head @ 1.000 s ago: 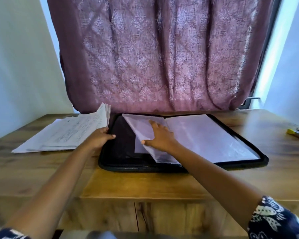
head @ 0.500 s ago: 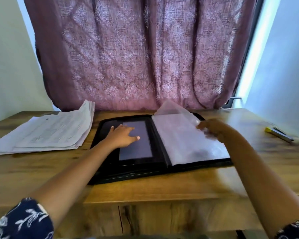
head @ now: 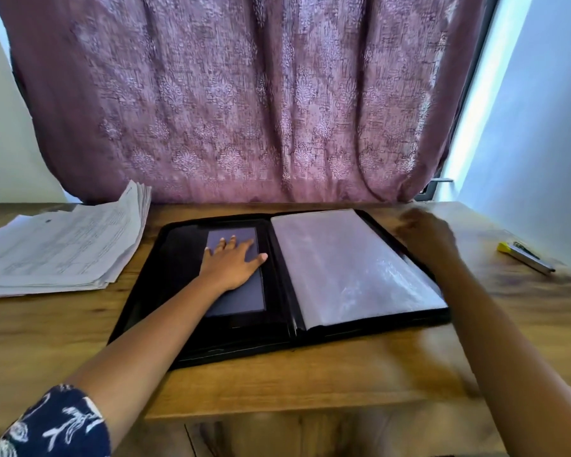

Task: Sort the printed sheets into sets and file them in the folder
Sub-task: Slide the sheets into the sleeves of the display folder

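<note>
We see a black folder (head: 192, 328) lying wide open in the middle of the wooden surface (head: 277, 384). It has a zip edge all round. Its left half is dark, with a long grey pocket (head: 241, 298) on it. Its right half holds a thick pile of clear plastic pockets (head: 353, 268). They lie flat, look cloudy white, and shine a little near the front corner.

The left hand (head: 231, 263) rests flat on the grey pocket, palm down. Its fingers (head: 223, 244) are straight and a little spread, and the thumb points toward the fold in the middle. They hold nothing. The right hand (head: 426, 235) is at the far right edge of the folder, by the back corner of the clear plastic pockets. It is blurry, so we cannot tell if its fingers are spread, pressed together or pinching something.

The printed sheets (head: 60, 249) lie in a loose pile on the surface, just beside the folder on its left. They are white with small grey print. Their edges do not line up, and the back corner curls up.

A pen (head: 524, 257) with a yellow end lies on the right, well apart from the folder. A purple curtain (head: 244, 110) with a pattern hangs behind the surface. The left arm wears a dark blue sleeve (head: 53, 427) with white flowers.
</note>
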Motion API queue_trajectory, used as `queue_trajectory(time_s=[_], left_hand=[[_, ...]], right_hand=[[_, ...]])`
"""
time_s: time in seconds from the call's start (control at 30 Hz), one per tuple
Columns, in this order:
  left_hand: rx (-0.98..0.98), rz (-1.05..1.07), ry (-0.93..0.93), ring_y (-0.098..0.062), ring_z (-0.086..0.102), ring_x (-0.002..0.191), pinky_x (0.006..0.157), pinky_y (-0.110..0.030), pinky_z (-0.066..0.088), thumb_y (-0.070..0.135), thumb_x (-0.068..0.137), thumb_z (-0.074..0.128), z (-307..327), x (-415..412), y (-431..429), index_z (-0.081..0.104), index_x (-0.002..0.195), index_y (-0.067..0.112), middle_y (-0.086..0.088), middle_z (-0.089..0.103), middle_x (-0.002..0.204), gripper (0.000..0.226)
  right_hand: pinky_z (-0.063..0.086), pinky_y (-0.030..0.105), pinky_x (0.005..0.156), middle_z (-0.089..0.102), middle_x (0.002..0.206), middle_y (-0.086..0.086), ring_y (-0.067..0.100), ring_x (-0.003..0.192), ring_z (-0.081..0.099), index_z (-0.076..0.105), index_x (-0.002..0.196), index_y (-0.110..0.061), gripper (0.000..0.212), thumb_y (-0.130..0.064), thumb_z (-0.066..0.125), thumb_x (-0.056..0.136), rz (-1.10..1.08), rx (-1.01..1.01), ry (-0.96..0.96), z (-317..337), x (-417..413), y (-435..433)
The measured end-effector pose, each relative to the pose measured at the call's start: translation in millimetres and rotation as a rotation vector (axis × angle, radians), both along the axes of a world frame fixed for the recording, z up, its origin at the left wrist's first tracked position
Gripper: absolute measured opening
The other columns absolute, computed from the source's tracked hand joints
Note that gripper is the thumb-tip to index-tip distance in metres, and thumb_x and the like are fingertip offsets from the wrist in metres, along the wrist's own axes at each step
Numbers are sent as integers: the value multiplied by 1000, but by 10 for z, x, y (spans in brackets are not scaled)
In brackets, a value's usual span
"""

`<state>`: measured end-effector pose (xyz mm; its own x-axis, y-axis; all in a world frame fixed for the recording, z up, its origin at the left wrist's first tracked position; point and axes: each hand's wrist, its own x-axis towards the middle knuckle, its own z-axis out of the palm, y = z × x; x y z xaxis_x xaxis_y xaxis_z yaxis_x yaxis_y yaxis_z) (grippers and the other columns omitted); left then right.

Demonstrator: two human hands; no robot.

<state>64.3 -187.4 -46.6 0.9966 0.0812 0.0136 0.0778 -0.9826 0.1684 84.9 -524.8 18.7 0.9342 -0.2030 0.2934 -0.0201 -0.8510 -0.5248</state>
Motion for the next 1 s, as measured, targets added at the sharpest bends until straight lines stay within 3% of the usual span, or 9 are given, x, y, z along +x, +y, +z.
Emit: queue_trajectory(time_s=[0.13, 0.2, 0.3, 0.4, 0.47, 0.5, 0.67, 0.8, 1.0], left_hand=[[3, -15, -5, -26, 2, 149, 118, -51, 5, 70, 92, 20, 5, -24, -53, 14, 154, 32, -4, 4, 163, 72], [-6, -5, 1, -26, 3, 149, 118, -50, 5, 70, 92, 20, -3, -69, -31, 12, 154, 33, -4, 4, 163, 72], [-37, 0, -10, -24, 5, 149, 119, -46, 4, 60, 98, 26, -27, -199, 137, 15, 153, 33, -3, 6, 162, 63], [-508, 17, -130, -22, 38, 138, 112, -26, 25, 27, 102, 45, 47, -335, 434, 41, 145, 18, -8, 40, 150, 45], [-853, 57, -337, -13, 59, 106, 93, -16, 39, 11, 97, 53, 220, -436, 778, 58, 129, 12, -8, 61, 121, 32], [-889, 110, -466, -11, 61, 98, 92, -18, 41, 11, 93, 57, 322, -499, 1070, 63, 121, 14, -6, 65, 113, 29], [-718, 500, -682, -23, 58, 114, 105, -36, 40, 8, 93, 54, 457, -808, 2506, 67, 115, 14, -4, 66, 117, 26], [-602, 758, -533, -29, 56, 115, 99, -34, 42, 15, 92, 56, 267, -895, 3370, 63, 121, 14, -8, 60, 129, 30], [-305, 898, -301, -33, 49, 125, 106, -40, 38, 25, 93, 51, 151, -903, 4219, 44, 141, 14, -13, 50, 141, 50]], right_hand=[[33, 36, 107, 51, 139, -1, 21, 128, 47, 54, 132, -21, 48, -41, 62, 89, 576, -154, 22, -199, -29, 854], [26, 42, 111, 41, 148, -3, 19, 135, 38, 44, 140, -26, 56, -49, 55, 90, 685, -398, 122, -321, 4, 1237], [35, 42, 104, 45, 143, 4, 26, 132, 40, 42, 141, -23, 54, -48, 51, 94, 758, -468, 147, -357, 29, 1723], [43, 39, 93, 52, 127, 11, 31, 121, 48, 54, 128, -19, 39, -38, 51, 94, 786, -561, 75, -325, 95, 2009], [46, 38, 88, 58, 119, 10, 30, 114, 54, 60, 116, -16, 30, -33, 52, 93, 790, -608, 33, -252, 162, 2114], [47, 37, 88, 60, 117, 9, 30, 112, 56, 63, 112, -15, 28, -32, 53, 92, 804, -591, 13, -216, 226, 2236], [43, 31, 92, 64, 118, 8, 27, 111, 57, 65, 114, -11, 30, -26, 62, 89, 1005, -334, -38, -166, 299, 3084], [43, 34, 94, 61, 123, 10, 27, 113, 56, 62, 119, -10, 36, -30, 63, 88, 1069, -149, 3, -222, 207, 4025], [19, 50, 114, 18, 158, 2, 25, 144, 17, 34, 144, -28, 63, -61, 43, 91, 1005, -372, 76, -445, 163, 5023]])
